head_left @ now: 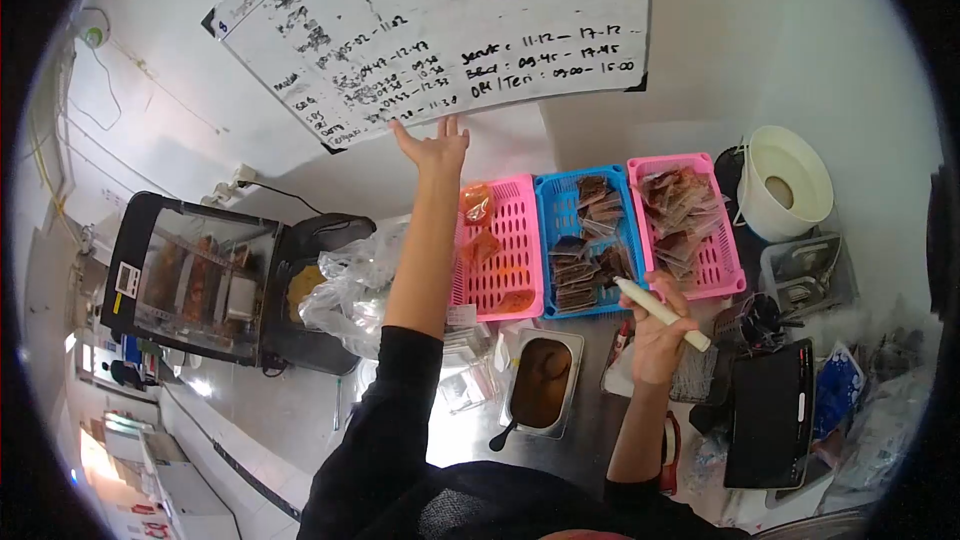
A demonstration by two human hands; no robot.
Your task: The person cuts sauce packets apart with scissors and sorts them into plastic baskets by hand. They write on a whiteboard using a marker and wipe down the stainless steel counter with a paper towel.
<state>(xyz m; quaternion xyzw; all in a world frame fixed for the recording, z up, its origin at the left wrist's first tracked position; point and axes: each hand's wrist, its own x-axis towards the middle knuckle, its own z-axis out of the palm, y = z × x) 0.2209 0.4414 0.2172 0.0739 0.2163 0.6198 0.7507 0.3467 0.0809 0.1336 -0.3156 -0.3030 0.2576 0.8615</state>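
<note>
My left hand reaches up to the lower edge of a whiteboard covered in handwritten times. Its fingers are spread, with the tips at or just under the last written line; whether they press on the board I cannot tell. A thick off-white marker lies slanted in my right hand, gripped between thumb and fingers, its narrow end towards upper left. Behind that hand are a blue basket of small dark packets and a pink basket of brownish packets.
Another pink basket holds orange packets. A metal pan of brown sauce with a ladle stands in front. Left are clear plastic bags and a black display case. A white bucket and a black tablet are right.
</note>
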